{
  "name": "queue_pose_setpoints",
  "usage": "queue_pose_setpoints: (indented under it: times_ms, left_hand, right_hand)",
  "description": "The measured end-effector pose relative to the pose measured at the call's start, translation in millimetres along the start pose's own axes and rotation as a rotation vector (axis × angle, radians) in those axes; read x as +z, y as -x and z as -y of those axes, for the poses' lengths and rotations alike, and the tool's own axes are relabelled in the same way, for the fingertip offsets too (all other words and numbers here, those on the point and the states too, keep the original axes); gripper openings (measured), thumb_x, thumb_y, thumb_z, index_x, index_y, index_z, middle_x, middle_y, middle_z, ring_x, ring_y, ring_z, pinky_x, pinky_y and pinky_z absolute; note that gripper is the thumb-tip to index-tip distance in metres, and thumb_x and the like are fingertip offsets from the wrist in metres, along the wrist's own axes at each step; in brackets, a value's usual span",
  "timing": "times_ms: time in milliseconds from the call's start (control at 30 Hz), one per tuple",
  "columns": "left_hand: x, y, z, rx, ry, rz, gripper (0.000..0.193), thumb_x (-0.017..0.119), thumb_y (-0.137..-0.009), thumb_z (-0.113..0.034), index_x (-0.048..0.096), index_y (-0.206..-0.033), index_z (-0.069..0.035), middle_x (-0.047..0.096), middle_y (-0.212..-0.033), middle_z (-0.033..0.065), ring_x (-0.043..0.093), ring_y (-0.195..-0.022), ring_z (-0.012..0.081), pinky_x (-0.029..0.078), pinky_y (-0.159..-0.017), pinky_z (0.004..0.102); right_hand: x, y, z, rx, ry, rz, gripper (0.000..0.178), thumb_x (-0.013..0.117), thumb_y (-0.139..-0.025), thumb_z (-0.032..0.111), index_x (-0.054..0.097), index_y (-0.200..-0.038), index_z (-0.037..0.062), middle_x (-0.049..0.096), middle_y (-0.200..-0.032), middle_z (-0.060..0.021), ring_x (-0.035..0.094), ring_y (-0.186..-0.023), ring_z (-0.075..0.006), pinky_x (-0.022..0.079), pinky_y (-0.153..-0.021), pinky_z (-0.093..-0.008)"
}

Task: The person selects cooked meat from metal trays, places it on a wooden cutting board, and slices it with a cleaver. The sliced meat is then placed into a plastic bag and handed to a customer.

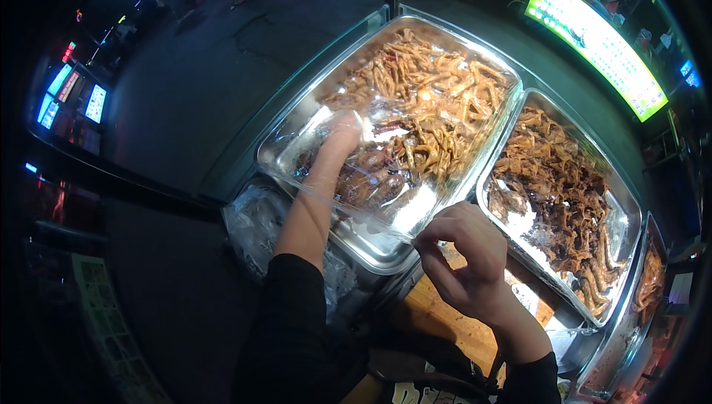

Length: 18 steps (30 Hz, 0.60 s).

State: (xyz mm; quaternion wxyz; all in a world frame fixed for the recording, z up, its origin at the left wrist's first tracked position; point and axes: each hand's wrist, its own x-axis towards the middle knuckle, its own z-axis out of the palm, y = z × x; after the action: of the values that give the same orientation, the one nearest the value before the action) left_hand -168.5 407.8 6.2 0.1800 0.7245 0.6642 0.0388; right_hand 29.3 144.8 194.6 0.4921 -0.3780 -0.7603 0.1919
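Note:
A clear plastic film [386,215] is stretched over the near part of a steel tray [371,250] of chicken feet [437,148] and darker braised pieces [371,178]. My right hand [467,252] is at the tray's near right corner, thumb and forefinger pinched on the film's edge. My left hand [343,133] reaches over the tray's left part; the film appears to lie over the hand and wrist. Glare and the film hide its fingers, so I cannot make out whether it holds anything.
To the right stands a second steel tray [552,204] of dark braised meat, with another tray [645,278] beyond it. Glass panels [297,81] edge the stall. Crumpled plastic bags [259,219] hang at the left, and a wooden board [437,315] lies below my right hand. A lit sign [593,44] glows behind.

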Motion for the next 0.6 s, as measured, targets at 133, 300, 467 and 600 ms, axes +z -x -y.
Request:
queue_pose_setpoints:
  times_ms: [133, 300, 467, 600]
  left_hand:
    - [12, -16, -24, -0.23, 0.357, -0.237, 0.05, 0.061, -0.086, -0.023, 0.05, -0.131, -0.004, 0.053, -0.13, 0.0243, 0.055, -0.116, 0.0343, 0.048, -0.092, 0.0405]
    - [28, -15, -7, 0.271, 0.317, -0.642, 0.03, 0.081, -0.071, -0.016, 0.062, -0.091, -0.004, 0.062, -0.098, 0.0148, 0.061, -0.091, 0.0253, 0.05, -0.083, 0.0384]
    - [33, -9, 3, 0.421, -0.061, -0.36, 0.02, 0.075, -0.072, -0.009, 0.067, -0.09, -0.009, 0.06, -0.094, 0.0091, 0.057, -0.093, 0.0217, 0.048, -0.087, 0.036]
    - [25, -26, -17, 0.1, 0.3, -0.003, 0.022, 0.067, -0.082, -0.033, 0.073, -0.096, -0.017, 0.062, -0.108, 0.0094, 0.059, -0.095, 0.0227, 0.047, -0.087, 0.0373]
  right_hand:
    - [0, -1, 0, 0.006, -0.002, 0.003, 0.021, 0.065, -0.069, -0.002, 0.057, -0.087, 0.0058, 0.056, -0.075, -0.0085, 0.055, -0.066, -0.0261, 0.041, -0.059, -0.0359]
    - [-2, -2, 1, 0.006, 0.002, 0.007, 0.019, 0.065, -0.07, -0.001, 0.057, -0.085, 0.0064, 0.056, -0.074, -0.0076, 0.055, -0.066, -0.025, 0.04, -0.06, -0.0354]
    - [-1, -2, 2, 0.021, -0.002, 0.007, 0.018, 0.065, -0.07, -0.002, 0.056, -0.084, 0.0069, 0.055, -0.073, -0.0071, 0.054, -0.066, -0.0241, 0.039, -0.06, -0.0348]
    - [-2, -1, 2, 0.016, 0.0, 0.013, 0.018, 0.065, -0.07, -0.001, 0.057, -0.085, 0.0067, 0.056, -0.074, -0.0074, 0.055, -0.067, -0.0245, 0.04, -0.06, -0.035]
